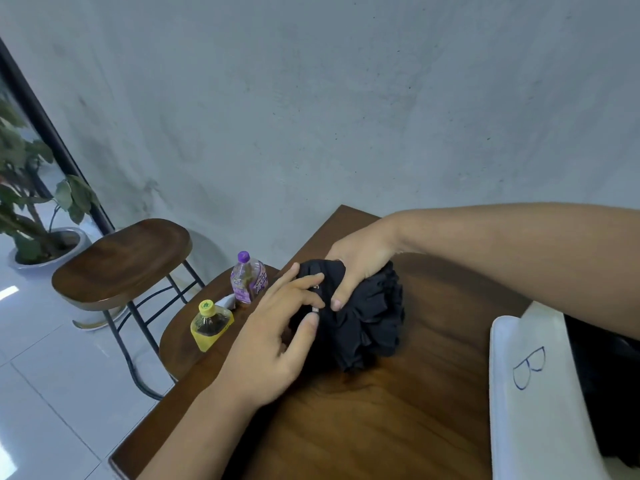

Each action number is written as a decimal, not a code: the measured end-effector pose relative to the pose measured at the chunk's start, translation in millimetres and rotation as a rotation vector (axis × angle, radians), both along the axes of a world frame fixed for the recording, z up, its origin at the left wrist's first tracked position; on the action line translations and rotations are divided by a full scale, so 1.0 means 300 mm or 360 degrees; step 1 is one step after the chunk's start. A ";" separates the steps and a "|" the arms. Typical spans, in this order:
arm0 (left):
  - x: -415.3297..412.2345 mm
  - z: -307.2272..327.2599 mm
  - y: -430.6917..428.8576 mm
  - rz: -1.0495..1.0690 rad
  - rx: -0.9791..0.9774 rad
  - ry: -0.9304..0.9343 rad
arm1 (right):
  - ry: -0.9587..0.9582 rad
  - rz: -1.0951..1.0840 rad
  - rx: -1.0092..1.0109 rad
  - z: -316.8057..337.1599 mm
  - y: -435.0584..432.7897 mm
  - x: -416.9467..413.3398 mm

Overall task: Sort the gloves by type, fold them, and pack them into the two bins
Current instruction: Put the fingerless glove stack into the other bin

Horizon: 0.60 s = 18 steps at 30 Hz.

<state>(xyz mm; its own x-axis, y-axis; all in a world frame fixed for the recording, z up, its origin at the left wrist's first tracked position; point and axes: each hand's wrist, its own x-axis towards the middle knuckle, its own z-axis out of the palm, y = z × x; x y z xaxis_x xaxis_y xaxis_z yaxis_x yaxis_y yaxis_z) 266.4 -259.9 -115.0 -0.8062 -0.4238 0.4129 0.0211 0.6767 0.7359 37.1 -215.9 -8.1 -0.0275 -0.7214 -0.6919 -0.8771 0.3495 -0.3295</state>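
The black gloves lie bunched on the table between your hands. Your right hand grips the bundle from above, and your left hand pinches its edge between thumb and fingers. Under your right forearm sits bin B, with dark cloth inside. Left of your left hand, two bottles stand on a stool.

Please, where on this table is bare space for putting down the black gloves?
Free: bare wood of the table nearer than the black gloves, left of bin B, and the strip between gloves and bin. Crowded: where the left hand and right hand hold the gloves, and the stool carrying two bottles.
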 end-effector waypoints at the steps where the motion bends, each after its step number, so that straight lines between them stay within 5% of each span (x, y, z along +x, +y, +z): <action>1: -0.011 0.020 0.013 0.0017 -0.0001 0.0025 | -0.0066 -0.0034 -0.0038 0.019 0.018 -0.004; 8: -0.122 0.271 0.153 -0.0045 -0.0147 0.0354 | -0.0296 -0.0362 -0.0350 0.277 0.269 -0.059; 18: -0.235 0.538 0.563 -0.0639 -0.0346 0.0546 | -0.0082 -0.0784 -0.0556 0.599 0.949 -0.038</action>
<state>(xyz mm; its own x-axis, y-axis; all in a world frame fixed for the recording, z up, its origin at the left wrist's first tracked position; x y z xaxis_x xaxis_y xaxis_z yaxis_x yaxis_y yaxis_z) 196.0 -90.9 46.4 -0.6907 0.0120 0.7231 0.5210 0.7016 0.4861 25.6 68.9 171.6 -0.3887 -0.8171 -0.4257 -0.6195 0.5738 -0.5358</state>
